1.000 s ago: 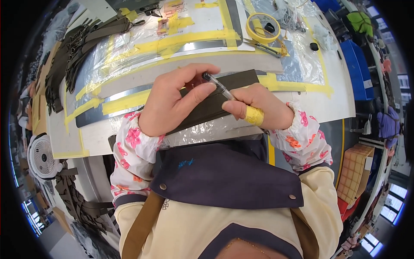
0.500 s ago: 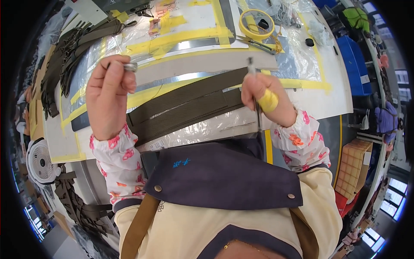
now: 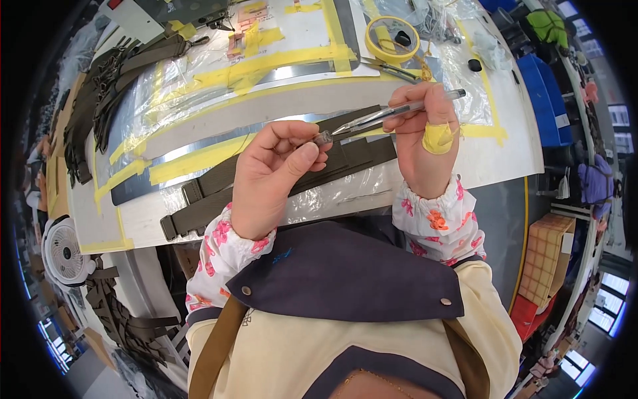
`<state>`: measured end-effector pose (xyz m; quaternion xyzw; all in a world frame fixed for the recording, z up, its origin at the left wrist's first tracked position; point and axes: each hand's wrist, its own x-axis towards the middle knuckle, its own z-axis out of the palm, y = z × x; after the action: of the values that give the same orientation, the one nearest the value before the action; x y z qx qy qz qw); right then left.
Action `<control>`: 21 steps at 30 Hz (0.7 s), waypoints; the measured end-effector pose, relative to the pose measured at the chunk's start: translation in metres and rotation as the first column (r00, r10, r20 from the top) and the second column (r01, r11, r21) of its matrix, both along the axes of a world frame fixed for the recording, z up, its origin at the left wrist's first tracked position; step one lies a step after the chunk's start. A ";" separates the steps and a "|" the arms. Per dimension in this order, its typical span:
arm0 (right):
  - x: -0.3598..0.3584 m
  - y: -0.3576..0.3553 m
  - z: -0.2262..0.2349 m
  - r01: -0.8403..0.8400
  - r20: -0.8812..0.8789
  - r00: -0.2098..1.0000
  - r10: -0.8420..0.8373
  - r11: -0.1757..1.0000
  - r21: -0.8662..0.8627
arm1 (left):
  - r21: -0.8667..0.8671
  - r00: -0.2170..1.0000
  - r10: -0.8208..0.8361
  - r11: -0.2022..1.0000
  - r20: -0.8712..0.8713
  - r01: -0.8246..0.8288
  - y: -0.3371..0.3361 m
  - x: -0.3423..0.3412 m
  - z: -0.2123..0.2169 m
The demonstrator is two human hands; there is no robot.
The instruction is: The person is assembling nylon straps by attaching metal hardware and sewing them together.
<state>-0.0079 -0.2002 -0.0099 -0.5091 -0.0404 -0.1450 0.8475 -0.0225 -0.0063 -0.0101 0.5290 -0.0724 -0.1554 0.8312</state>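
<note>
My left hand (image 3: 276, 166) is closed, thumb and fingers pinching a small grey cylindrical piece (image 3: 323, 138); what it is exactly I cannot make out. A slim clear-barrelled pen (image 3: 399, 111) sits in the closed fingers of my right hand (image 3: 425, 133). Its pointed tip is turned left, close by the cylindrical piece; whether they touch I cannot tell. Yellow tape wraps the right thumb. Beneath both hands lie dark olive webbing straps (image 3: 355, 156), partly covered by the left hand.
A yellow tape roll (image 3: 367, 41) and a cutter knife (image 3: 392, 68) lie at the back right of the table. More dark straps (image 3: 109, 93) are heaped at the far left. Beyond the table stand a white fan (image 3: 66, 251) and a blue bin (image 3: 543, 100).
My hands have come together from wide apart, the left moving right with the cylindrical piece. The pen has swung from upright to slanting with its tip leftward. The straps have shifted left.
</note>
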 end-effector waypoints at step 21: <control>-0.018 0.016 -0.017 -0.094 -0.210 0.974 0.080 0.994 -0.056 | 0.288 0.988 -0.054 0.958 0.145 0.010 -0.009 0.002 -0.001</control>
<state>-0.0259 -0.1845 -0.0273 -0.5467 0.0213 -0.0522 0.8354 -0.0204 -0.0154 -0.0113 0.6527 -0.1203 -0.1371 0.7353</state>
